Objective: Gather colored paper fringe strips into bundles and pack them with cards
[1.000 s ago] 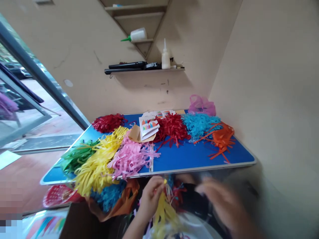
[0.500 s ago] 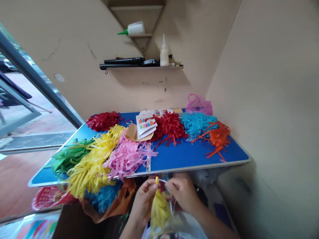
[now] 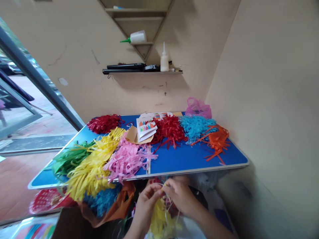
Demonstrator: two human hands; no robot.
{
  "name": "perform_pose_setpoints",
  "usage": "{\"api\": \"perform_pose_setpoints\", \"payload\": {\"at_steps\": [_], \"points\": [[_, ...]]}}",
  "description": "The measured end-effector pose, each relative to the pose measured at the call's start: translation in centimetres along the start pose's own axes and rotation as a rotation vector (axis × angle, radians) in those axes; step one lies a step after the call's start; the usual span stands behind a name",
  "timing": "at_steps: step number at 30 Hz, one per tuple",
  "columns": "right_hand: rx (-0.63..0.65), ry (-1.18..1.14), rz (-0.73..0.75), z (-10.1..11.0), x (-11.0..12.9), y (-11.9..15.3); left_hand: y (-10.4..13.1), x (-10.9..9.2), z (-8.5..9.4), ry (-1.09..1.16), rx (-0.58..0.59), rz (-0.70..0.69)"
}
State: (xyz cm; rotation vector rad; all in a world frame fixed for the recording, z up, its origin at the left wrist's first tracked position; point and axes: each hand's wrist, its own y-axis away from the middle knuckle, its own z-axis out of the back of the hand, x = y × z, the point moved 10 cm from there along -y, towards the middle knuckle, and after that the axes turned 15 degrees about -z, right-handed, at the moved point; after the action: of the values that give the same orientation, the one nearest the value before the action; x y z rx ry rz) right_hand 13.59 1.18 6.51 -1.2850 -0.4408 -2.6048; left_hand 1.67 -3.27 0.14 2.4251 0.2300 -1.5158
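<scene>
In front of the blue table's near edge, my left hand (image 3: 149, 200) pinches closed at the top of a yellow paper tassel (image 3: 160, 217). Its fringe hangs below my fingers, over my lap. My right hand (image 3: 179, 196) meets the left fingertips, thumb and fingers closed on a thin white string (image 3: 159, 183) that loops over the tassel's head. A small bit of yellow shows between the two hands. Loose ends of string dangle under the right hand. My fingers hide most of the tassel's head.
On the blue table (image 3: 171, 162) lie yellow (image 3: 93, 162), pink (image 3: 129, 157), green (image 3: 72, 157), red (image 3: 171, 129), light blue (image 3: 196, 127) and orange (image 3: 218, 141) paper fringes. A red basket (image 3: 42, 200) and an orange bag (image 3: 112, 212) with blue fringe sit below. Glue bottles (image 3: 164, 61) stand on wall shelves.
My hands have come together at the tassel's head, which is now mostly covered by fingers. The tassel hangs slightly lower, its fringe more spread. The camera has tilted up a little.
</scene>
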Motion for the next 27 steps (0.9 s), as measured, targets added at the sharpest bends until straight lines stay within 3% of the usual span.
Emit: {"api": "perform_pose_setpoints", "payload": {"at_steps": [8,11,14,19,27], "points": [[-0.004,-0.164,-0.056,-0.4,-1.1,-0.1,0.6,0.4,-0.1,0.042,-0.012,0.022],[-0.047,-0.209,-0.060,-0.3,-1.7,-0.2,0.7,0.4,-1.0,0.060,0.048,0.007],[-0.110,-0.257,-0.047,0.6,-2.0,0.2,0.9,1.0,-0.9,0.115,0.005,0.076],[-0.170,-0.157,0.030,1.6,-0.8,1.5,0.9,1.8,-0.4,0.183,-0.055,0.150],[-0.184,-0.098,0.075,1.5,-0.1,1.8,0.9,1.7,-0.3,0.187,-0.074,0.144]]}}
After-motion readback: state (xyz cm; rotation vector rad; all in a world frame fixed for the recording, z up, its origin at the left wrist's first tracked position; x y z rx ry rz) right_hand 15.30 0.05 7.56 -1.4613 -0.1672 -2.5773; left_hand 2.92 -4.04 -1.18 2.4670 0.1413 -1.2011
